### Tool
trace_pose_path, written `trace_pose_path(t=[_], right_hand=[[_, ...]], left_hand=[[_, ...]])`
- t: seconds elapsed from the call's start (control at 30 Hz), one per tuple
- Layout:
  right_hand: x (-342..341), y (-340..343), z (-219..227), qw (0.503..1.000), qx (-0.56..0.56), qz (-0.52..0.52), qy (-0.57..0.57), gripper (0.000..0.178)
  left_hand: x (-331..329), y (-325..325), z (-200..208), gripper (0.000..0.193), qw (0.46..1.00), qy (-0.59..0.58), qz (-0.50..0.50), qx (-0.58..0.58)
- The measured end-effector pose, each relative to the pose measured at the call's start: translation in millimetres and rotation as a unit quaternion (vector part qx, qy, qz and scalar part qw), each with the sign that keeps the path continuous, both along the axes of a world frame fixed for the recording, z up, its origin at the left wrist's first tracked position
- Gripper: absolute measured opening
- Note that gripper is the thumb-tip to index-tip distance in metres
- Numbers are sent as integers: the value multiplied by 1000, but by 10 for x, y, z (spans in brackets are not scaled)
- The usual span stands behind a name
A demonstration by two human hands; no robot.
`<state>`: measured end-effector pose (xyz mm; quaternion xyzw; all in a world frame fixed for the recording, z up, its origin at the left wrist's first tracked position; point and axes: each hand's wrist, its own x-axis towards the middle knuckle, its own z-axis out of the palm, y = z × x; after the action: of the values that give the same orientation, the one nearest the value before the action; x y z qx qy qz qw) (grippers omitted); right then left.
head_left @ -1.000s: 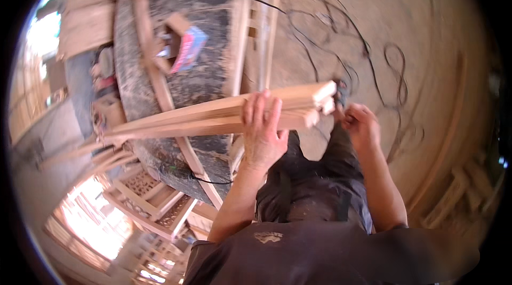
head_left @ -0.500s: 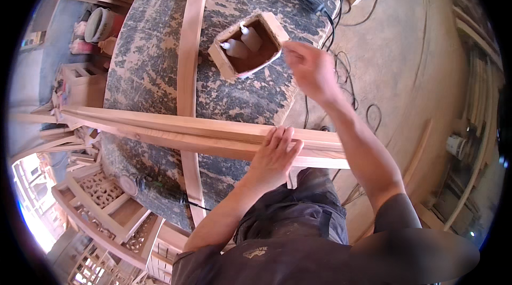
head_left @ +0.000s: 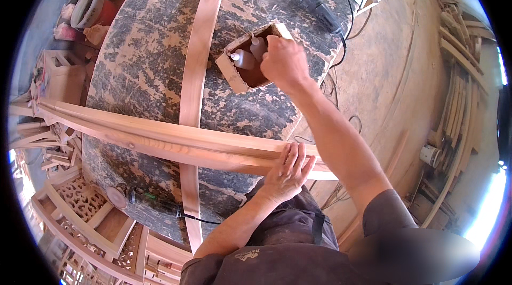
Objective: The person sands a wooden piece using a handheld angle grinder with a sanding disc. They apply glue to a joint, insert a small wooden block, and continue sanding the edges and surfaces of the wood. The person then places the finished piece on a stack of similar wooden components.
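My left hand (head_left: 288,175) lies over the near end of a long, pale wooden beam (head_left: 160,143), its fingers curled across the top edge. The beam runs leftward across a mottled dark worktable (head_left: 136,71). My right hand (head_left: 288,61) is closed over the right side of a small, rough-edged open box (head_left: 230,75). Its fingertips are partly hidden, so what they pinch cannot be seen. Inside the box are two whitish squeeze bottles, one (head_left: 244,60) to the left and another (head_left: 258,49) right beside my fingers.
A flat wooden strip (head_left: 200,61) passes beneath the beam. Beyond the box lies a corded angle grinder (head_left: 312,2); a second grinder (head_left: 154,201) sits at the table's near left. A carved wooden frame (head_left: 80,215), a bucket (head_left: 88,10) and stacked timber (head_left: 456,109) stand around. Cords trail on the floor.
My right hand has moved left, from beside the box to over its opening. My left hand stays on the beam. The whole view has shifted slightly.
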<state>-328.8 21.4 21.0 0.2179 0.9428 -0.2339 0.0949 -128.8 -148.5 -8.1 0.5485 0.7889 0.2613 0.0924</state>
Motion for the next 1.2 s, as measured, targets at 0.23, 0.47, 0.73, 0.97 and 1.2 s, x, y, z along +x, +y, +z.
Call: trace_pose_path(t=[0.23, 0.47, 0.73, 0.97, 1.2], right_hand=[[-252, -177, -115, 998, -35, -48, -34, 46], [195, -82, 164, 956, -160, -5, 247, 43], [2300, 115, 380, 906, -217, -112, 346, 53], [4283, 224, 320, 927, -149, -240, 245, 54], [4761, 146, 67, 829, -261, -463, 177, 31]], left_hand=[[-18, -2, 43, 39, 999, 17, -12, -38], [5, 54, 21, 41, 1000, 0, -8, -17], [177, 67, -168, 41, 997, -47, 27, -55], [101, 181, -23, 65, 994, 93, -16, -60], [167, 296, 61, 79, 985, 126, -21, -116]])
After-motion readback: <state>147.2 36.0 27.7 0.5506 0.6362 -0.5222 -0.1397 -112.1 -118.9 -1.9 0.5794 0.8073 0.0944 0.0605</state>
